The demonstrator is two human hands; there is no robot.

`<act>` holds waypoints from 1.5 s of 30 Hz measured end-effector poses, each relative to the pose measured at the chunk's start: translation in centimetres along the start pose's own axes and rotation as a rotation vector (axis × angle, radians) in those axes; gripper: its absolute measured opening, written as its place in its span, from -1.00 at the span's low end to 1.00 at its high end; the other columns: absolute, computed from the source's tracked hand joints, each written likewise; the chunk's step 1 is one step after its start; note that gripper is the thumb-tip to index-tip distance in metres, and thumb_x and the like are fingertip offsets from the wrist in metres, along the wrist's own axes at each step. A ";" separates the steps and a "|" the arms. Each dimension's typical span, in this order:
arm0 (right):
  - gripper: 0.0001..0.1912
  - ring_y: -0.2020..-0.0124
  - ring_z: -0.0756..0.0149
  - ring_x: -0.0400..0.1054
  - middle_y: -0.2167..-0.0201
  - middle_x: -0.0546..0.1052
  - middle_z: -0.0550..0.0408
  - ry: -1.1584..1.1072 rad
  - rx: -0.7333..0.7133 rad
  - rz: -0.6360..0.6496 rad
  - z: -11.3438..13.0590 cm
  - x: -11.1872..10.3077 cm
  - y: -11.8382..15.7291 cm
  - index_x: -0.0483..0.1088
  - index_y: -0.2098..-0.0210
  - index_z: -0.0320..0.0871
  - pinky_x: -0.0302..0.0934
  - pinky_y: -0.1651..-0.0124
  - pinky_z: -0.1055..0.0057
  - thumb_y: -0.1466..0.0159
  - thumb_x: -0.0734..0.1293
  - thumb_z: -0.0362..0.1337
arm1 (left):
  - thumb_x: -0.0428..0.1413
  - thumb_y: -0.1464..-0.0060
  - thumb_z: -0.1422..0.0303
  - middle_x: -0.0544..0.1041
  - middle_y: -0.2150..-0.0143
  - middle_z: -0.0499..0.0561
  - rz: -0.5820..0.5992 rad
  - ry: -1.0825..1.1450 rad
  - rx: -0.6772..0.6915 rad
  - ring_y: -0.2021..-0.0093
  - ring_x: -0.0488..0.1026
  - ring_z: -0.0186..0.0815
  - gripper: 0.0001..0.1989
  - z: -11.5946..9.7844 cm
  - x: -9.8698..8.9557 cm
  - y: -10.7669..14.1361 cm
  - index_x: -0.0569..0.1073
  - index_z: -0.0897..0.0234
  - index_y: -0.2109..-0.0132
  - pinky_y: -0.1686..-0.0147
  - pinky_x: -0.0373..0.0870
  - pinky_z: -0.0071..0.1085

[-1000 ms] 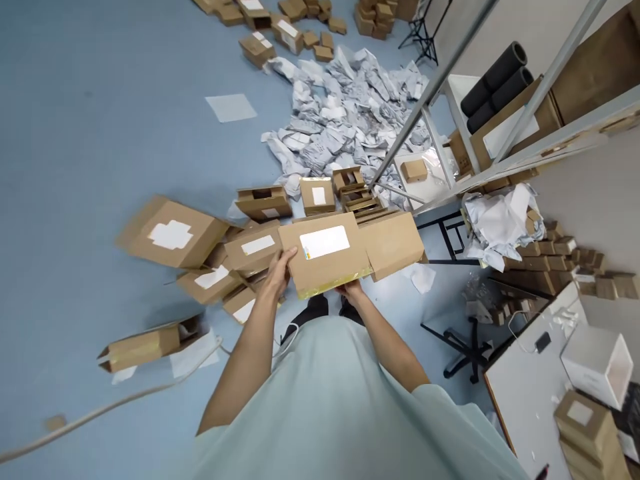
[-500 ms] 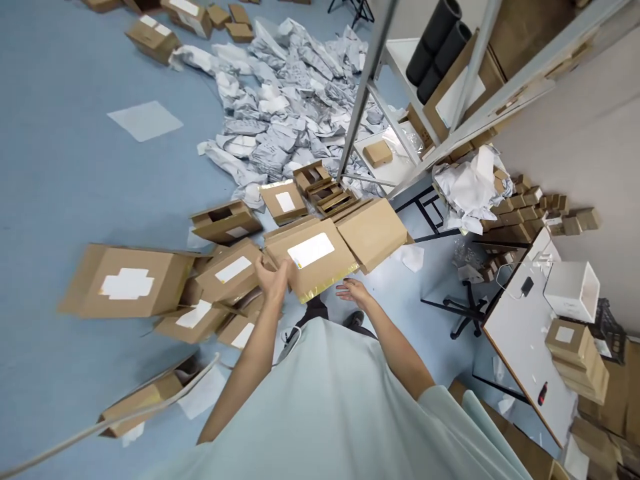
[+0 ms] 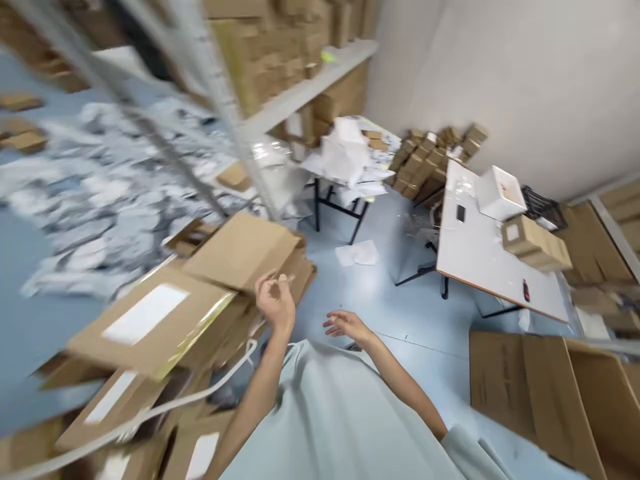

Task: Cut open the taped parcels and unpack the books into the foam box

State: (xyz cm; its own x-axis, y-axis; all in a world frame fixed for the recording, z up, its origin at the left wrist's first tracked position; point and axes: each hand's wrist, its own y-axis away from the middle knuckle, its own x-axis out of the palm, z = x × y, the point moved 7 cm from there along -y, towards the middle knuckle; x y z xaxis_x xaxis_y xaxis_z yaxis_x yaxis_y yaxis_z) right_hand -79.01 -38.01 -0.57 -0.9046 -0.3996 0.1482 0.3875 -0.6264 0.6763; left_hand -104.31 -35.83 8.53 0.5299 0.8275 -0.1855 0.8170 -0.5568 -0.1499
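Observation:
My left hand (image 3: 277,305) is raised in front of the stacked cardboard boxes, its fingers loosely curled with a gap to the thumb; motion blurs the fingertips and I make out nothing held. Just behind it lies a plain brown cardboard box (image 3: 243,250). To the left of that, a flat cardboard box (image 3: 195,293) carries a white label (image 3: 146,313) and yellowish tape along one edge. My right hand (image 3: 349,325) hovers over the blue floor with fingers apart, touching nothing. A white cable (image 3: 185,401) runs past my left forearm.
Crumpled grey-white bags (image 3: 125,220) cover the floor at left, behind a metal rack post (image 3: 235,120). A white table (image 3: 480,247) stands at right with a chair beside it. A large cardboard box (image 3: 505,373) is at lower right. Papers are piled on a small table (image 3: 345,160).
The view has swung right, bringing the white table nearer the middle. My left hand has come away from the labelled box's edge; my right hand stays free in front of my body.

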 end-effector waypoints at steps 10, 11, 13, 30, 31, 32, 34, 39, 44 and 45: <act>-0.16 0.12 0.08 0.74 0.03 0.79 -0.13 -0.500 -0.451 -0.650 -1.1 -30.7 21.2 0.66 -0.08 -0.09 0.50 -0.05 0.14 -0.16 0.62 0.47 | 0.14 -0.46 0.00 0.64 -0.24 0.26 0.947 0.242 0.305 -0.30 0.57 0.04 -0.66 -16.1 32.4 30.4 0.48 0.15 0.15 -0.44 0.43 0.11; -0.15 0.11 0.07 0.74 0.02 0.79 -0.14 -0.534 -0.475 -0.712 -1.5 -32.8 23.1 0.66 -0.08 -0.09 0.51 -0.05 0.13 -0.16 0.61 0.49 | 0.14 -0.47 -0.02 0.65 -0.24 0.26 1.033 0.256 0.331 -0.30 0.58 0.04 -0.65 -17.3 34.3 33.4 0.48 0.15 0.16 -0.45 0.42 0.11; -0.11 0.11 0.04 0.74 0.03 0.79 -0.15 -0.591 -0.503 -0.820 -2.3 -36.6 26.2 0.66 -0.07 -0.10 0.51 -0.04 0.11 -0.13 0.61 0.51 | 0.13 -0.49 -0.05 0.65 -0.26 0.24 1.185 0.267 0.357 -0.29 0.59 0.02 -0.62 -19.2 37.5 38.8 0.49 0.14 0.15 -0.44 0.43 0.09; -0.24 0.00 -0.08 0.68 -0.17 0.71 -0.22 -0.594 -0.357 -1.439 -2.3 -69.1 41.8 0.61 -0.18 0.02 0.56 -0.10 -0.04 -0.19 0.61 0.35 | 0.13 -0.46 -0.10 0.66 -0.32 0.21 1.746 0.347 0.195 -0.41 0.58 0.06 -0.62 -30.4 67.8 66.1 0.50 0.09 0.14 -0.50 0.45 0.10; -0.23 -0.03 -0.09 0.67 -0.21 0.70 -0.23 -0.587 -0.352 -1.472 -2.3 -71.1 42.2 0.60 -0.20 0.02 0.57 -0.11 -0.04 -0.19 0.62 0.33 | 0.13 -0.46 -0.09 0.66 -0.33 0.22 1.754 0.345 0.180 -0.42 0.58 0.06 -0.62 -31.1 69.5 67.0 0.50 0.09 0.15 -0.51 0.45 0.10; -0.22 -0.06 -0.09 0.66 -0.25 0.68 -0.24 -0.581 -0.351 -1.497 -2.2 -73.1 42.4 0.60 -0.22 0.01 0.58 -0.12 -0.04 -0.19 0.62 0.32 | 0.13 -0.46 -0.08 0.65 -0.34 0.21 1.757 0.340 0.165 -0.43 0.57 0.06 -0.63 -31.6 71.1 67.8 0.49 0.09 0.16 -0.51 0.44 0.10; -0.22 -0.13 -0.12 0.65 -0.31 0.66 -0.25 -0.570 -0.361 -1.515 -1.9 -77.7 42.6 0.59 -0.26 0.01 0.59 -0.15 -0.04 -0.21 0.62 0.29 | 0.13 -0.46 -0.07 0.65 -0.36 0.21 1.740 0.331 0.135 -0.45 0.56 0.05 -0.63 -32.4 74.3 69.2 0.47 0.09 0.17 -0.51 0.45 0.09; -0.15 -0.34 -0.21 0.57 -0.46 0.53 -0.29 -0.492 -0.425 -1.510 -0.8 -92.9 42.3 0.56 -0.34 -0.02 0.59 -0.28 -0.09 -0.19 0.65 0.23 | 0.14 -0.46 0.00 0.65 -0.36 0.22 1.638 0.316 0.133 -0.46 0.55 0.06 -0.69 -34.5 83.3 72.6 0.46 0.10 0.17 -0.53 0.40 0.12; -0.04 -0.50 -0.23 0.44 -0.56 0.41 -0.33 -0.393 -0.400 -1.384 1.6 -112.6 39.8 0.49 -0.45 -0.06 0.52 -0.41 -0.07 -0.19 0.66 0.21 | 0.15 -0.46 0.03 0.64 -0.41 0.21 1.470 0.261 0.155 -0.50 0.52 0.03 -0.72 -37.2 93.5 77.3 0.45 0.10 0.15 -0.54 0.38 0.12; -0.03 -0.50 -0.23 0.43 -0.58 0.39 -0.35 -0.362 -0.383 -1.347 2.4 -116.6 39.2 0.47 -0.47 -0.09 0.51 -0.42 -0.07 -0.20 0.65 0.20 | 0.15 -0.47 0.03 0.63 -0.43 0.21 1.446 0.245 0.139 -0.51 0.52 0.03 -0.72 -37.5 95.5 78.5 0.44 0.10 0.15 -0.55 0.37 0.12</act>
State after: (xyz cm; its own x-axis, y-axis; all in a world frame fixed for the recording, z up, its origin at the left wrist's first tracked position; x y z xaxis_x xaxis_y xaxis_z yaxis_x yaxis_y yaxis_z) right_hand 41.22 -14.36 10.39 -0.5857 0.7792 -0.2230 -0.8087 -0.5436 0.2246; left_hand 19.00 2.21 15.44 0.8841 -0.4588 -0.0889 -0.4652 -0.8821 -0.0739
